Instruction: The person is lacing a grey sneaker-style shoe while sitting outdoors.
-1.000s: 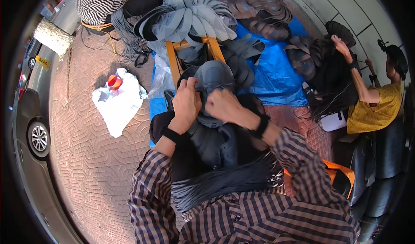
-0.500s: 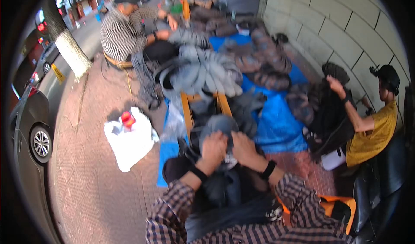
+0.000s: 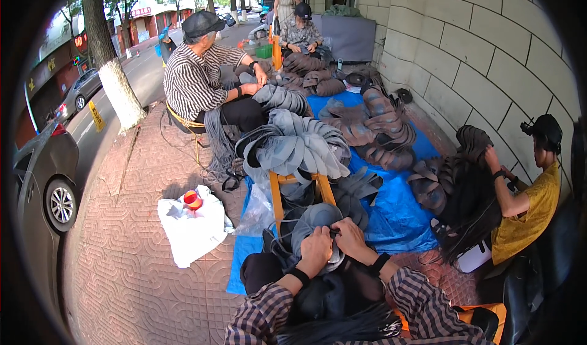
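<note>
Over my lap, my left hand [image 3: 316, 247] and my right hand [image 3: 351, 238] are close together, fingers closed on the near edge of a grey curved fabric piece [image 3: 315, 216]. A small dark bit shows between the fingertips; what it is I cannot make out. Past the piece stands a yellow wooden frame [image 3: 276, 201], with a large heap of similar grey curved pieces [image 3: 299, 140] over its far end. A bundle of dark cords [image 3: 336, 330] lies across my lap. More dark grey pieces [image 3: 358, 189] lie right of the frame.
Blue sheeting [image 3: 400, 220] spreads under brownish curved pieces [image 3: 373, 125]. A white bag [image 3: 192, 232] with a red-orange item rests on the left paving. Co-workers sit ahead: one in stripes [image 3: 195, 82], one in yellow [image 3: 532, 204] by the wall, another farther back. A parked car [image 3: 46, 180] stands left.
The view has shifted, so the scene sits lower in it and is sharper. My hands remain together on the grey piece. The worker in yellow now has both hands up at a dark bundle.
</note>
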`<state>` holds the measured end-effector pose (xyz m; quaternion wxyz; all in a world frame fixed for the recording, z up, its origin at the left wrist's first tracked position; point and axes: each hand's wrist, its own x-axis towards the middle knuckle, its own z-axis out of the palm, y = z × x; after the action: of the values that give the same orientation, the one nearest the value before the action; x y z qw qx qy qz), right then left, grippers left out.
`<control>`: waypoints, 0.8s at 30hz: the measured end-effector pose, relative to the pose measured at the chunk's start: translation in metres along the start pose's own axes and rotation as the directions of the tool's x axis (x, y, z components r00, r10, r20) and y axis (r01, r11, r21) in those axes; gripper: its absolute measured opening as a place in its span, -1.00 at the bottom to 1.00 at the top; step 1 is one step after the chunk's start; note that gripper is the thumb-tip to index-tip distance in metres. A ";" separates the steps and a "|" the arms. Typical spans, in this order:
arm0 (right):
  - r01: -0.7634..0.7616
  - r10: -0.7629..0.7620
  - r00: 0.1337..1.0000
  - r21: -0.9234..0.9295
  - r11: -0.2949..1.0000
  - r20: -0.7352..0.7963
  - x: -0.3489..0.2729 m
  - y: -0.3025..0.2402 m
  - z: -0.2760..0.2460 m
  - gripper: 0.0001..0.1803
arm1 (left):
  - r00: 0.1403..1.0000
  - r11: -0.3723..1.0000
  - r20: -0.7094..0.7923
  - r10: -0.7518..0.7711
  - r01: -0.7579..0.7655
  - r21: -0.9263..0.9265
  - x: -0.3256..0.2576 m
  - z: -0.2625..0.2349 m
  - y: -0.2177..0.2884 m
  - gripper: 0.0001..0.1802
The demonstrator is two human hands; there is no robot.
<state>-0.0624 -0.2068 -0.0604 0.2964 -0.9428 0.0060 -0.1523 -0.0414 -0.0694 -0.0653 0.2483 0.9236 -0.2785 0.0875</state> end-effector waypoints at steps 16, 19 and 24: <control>-0.114 0.133 0.986 -0.177 0.978 0.101 0.004 -0.006 0.004 -0.72 | 0.999 0.975 0.051 -0.006 -0.006 0.223 0.012 0.009 0.003 -0.86; -0.153 0.159 0.982 -0.062 0.986 0.100 0.006 0.001 0.004 -0.78 | 0.998 0.975 0.057 0.000 -0.012 0.221 0.015 0.005 0.007 -0.87; -0.069 0.068 0.998 0.063 0.996 0.019 0.001 0.005 0.006 -0.83 | 0.996 0.966 -0.004 0.084 -0.081 0.244 0.011 0.019 0.000 -0.80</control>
<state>-0.0595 -0.2077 -0.0674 0.3315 -0.9333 0.0308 -0.1342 -0.0318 -0.0849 -0.0785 0.1314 0.9340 -0.3021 0.1381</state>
